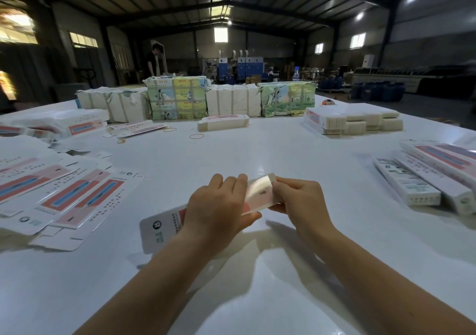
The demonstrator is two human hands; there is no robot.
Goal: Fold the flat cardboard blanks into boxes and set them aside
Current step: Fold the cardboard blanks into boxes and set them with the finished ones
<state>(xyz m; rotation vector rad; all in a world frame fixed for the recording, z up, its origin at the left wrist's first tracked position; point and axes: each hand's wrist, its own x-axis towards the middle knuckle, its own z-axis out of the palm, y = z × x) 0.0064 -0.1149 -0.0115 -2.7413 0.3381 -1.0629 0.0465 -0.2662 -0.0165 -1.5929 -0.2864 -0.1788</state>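
A long white and pink cardboard box [260, 193] is held above the white table [231, 149], slanting from near left to far right. My left hand [219, 206] grips its middle, fingers curled over the top. At the far end my right hand [300, 197] pinches the end of the box. The box's near end with a round logo [155, 225] sticks out below my left wrist. Flat printed blanks [64, 193] lie spread at the left. Three folded long boxes [422, 180] lie side by side at the right.
Wrapped bundles [177, 97] and white stacks [353, 118] line the table's far side. Rubber bands [196, 136] lie mid-table, near a small stack of blanks [222, 123]. A person [154, 60] stands beyond the table in the dim warehouse.
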